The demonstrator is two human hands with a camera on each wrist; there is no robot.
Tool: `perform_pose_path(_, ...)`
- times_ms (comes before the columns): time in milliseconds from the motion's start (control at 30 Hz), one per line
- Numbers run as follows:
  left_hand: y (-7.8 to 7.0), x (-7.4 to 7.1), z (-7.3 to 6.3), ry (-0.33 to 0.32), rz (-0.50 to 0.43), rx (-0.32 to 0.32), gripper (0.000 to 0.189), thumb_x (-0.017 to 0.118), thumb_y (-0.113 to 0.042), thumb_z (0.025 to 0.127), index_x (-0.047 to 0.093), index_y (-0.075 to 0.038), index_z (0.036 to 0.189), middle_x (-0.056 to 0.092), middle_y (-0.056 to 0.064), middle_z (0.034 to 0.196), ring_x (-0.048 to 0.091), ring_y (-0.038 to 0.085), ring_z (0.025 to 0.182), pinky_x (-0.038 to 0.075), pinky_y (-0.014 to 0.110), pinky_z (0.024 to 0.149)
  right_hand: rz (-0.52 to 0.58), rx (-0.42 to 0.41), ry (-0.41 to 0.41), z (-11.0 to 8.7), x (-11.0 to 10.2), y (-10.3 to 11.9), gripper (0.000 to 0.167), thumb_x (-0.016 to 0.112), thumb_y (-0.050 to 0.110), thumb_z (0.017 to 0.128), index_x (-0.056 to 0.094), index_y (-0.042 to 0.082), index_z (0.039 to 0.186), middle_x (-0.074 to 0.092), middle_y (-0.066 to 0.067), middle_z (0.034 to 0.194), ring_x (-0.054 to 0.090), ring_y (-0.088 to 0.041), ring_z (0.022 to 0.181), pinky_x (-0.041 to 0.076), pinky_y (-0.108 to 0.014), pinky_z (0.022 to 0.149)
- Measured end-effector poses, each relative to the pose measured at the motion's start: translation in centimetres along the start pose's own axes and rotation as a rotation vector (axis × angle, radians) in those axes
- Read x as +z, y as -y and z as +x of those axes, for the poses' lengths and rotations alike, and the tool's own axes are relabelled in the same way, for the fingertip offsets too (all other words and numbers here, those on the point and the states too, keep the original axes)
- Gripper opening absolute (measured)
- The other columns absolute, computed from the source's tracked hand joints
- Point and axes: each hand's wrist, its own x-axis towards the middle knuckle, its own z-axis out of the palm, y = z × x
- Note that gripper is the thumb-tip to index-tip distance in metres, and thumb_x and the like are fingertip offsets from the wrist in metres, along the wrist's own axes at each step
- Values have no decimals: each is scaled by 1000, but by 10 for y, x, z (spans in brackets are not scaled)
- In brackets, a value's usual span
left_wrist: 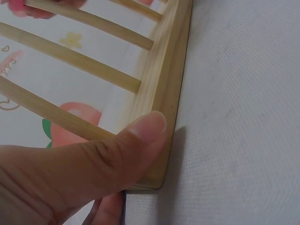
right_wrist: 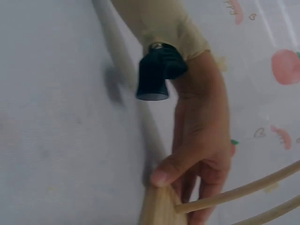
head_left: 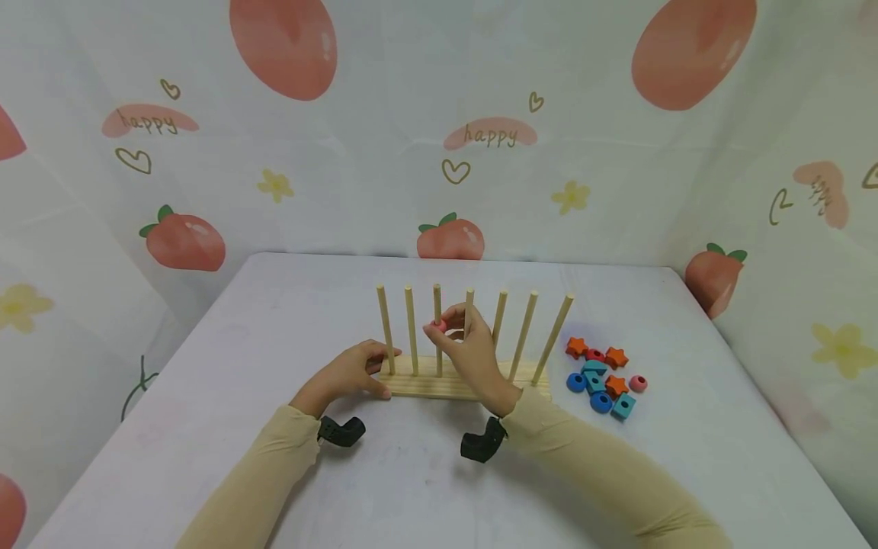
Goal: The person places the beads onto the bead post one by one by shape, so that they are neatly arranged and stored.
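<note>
A wooden stand (head_left: 428, 387) with a row of upright pegs sits on the table. My left hand (head_left: 352, 371) grips its left end, thumb (left_wrist: 149, 126) along the front of the base and fingers behind. In the right wrist view, this same left hand (right_wrist: 201, 136) holds the end of the base. My right hand (head_left: 473, 358) pinches a pink bead (head_left: 440, 326) between thumb and fingers at the upper part of the third peg (head_left: 438, 354) from the left. At the top corner of the left wrist view, the pink bead (left_wrist: 17, 5) overlaps that peg.
Right of the stand lies a loose group of beads: orange stars (head_left: 616, 357), blue round beads (head_left: 601, 402), teal blocks (head_left: 623, 406), a red bead (head_left: 594, 354) and another pink bead (head_left: 639, 383). A printed cloth (head_left: 370, 191) hangs behind the white table (head_left: 405, 488).
</note>
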Motion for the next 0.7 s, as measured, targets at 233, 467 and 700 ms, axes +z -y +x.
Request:
perform_pose_path(233,-1,-1,0,25,-40,42,70,84,4,67,54,7,131,47,22,128,42,39,134,45,39,105,-27,131,83,-13,-2,-22,25,71,12,88,53,4,104,64,-9,103,58,-17,98,45,-29,86)
perform_pose_path(467,-2,-1,0,41,-40,60,69,82,6,68,52,9,131,45,25,129,41,40,134,46,40,105,-12,193,125,-21,-2,-42,24,68,6,89,52,1,106,64,-13,106,59,-18,98,49,-25,87)
perform_pose_path(700,-1,-1,0,48,-51,65,68,82,7,68,53,10,129,45,26,130,42,41,134,46,40,105,-8,181,134,-27,-1,-51,26,67,-4,86,51,-5,106,64,-20,102,62,-23,94,53,-22,81)
